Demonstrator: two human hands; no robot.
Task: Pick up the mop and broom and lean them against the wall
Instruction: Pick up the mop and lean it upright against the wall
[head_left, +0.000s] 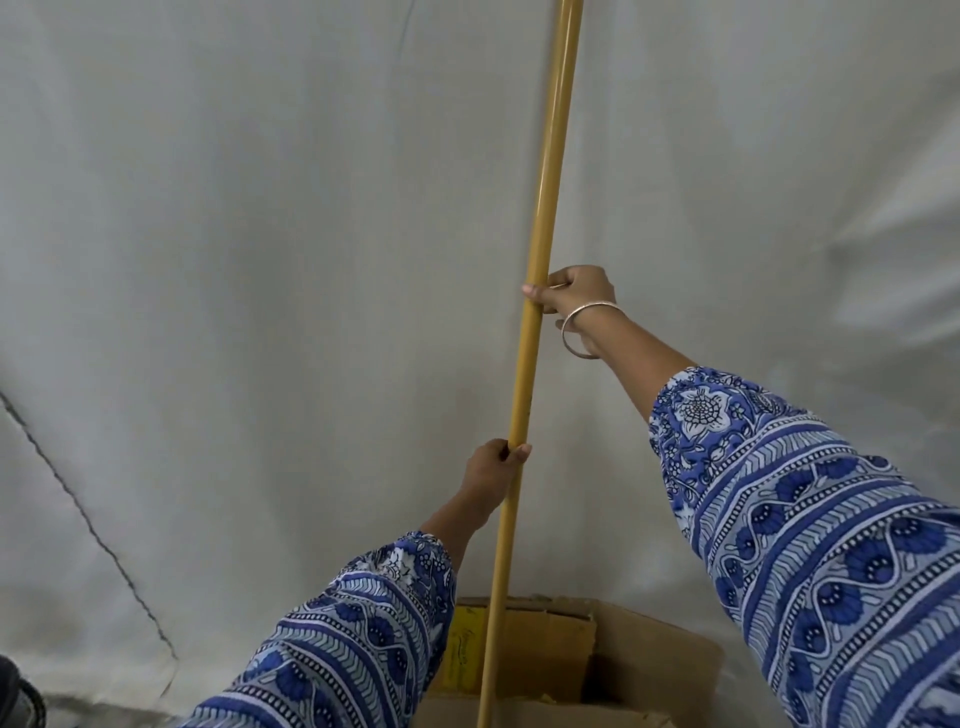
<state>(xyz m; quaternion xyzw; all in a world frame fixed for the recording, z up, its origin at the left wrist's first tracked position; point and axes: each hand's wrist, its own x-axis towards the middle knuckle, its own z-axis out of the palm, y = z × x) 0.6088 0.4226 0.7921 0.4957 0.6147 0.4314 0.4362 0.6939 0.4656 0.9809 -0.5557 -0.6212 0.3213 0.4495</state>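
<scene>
Handle (540, 208): a long, smooth, mustard-yellow pole; I cannot tell whether it belongs to the mop or the broom, since its head is out of view.
Pose: nearly upright, tilted a little so the top leans to the right, running from the top edge to the bottom edge of the view.
Grip: I hold it in both hands, one above the other.
Place: in front of the pale wall (260, 260); whether it touches the wall I cannot tell.
Lower end: hidden below the view.
</scene>
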